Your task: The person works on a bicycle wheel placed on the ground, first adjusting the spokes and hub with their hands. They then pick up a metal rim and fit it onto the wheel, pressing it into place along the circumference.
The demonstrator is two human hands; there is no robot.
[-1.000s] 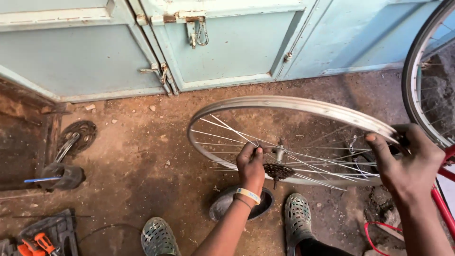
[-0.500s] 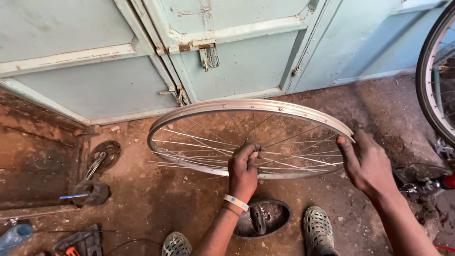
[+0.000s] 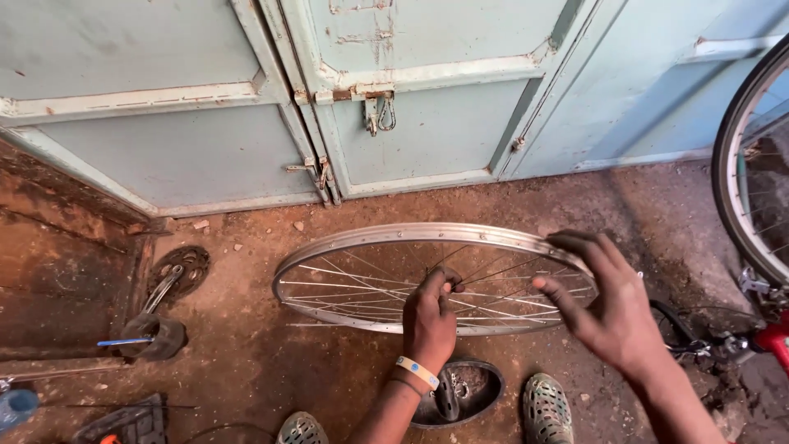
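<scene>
I hold the bare wheel rim [image 3: 427, 247] flat — left hand [image 3: 429, 321] pinching its hub, right hand [image 3: 612, 308] open, fingers resting on its rim edge — truing spokes seems underway.

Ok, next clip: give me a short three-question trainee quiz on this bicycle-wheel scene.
1. True or false: the left hand grips the bare wheel at its hub.
2. Where does the right hand sit? A) on the rim's right side B) on the door latch C) on the crank arm
3. What lies on the dirt floor directly under the left wrist, between the two sandals?

Key: 1 true; 2 A; 3 a dark oval bowl-like part with a metal piece inside.
</scene>
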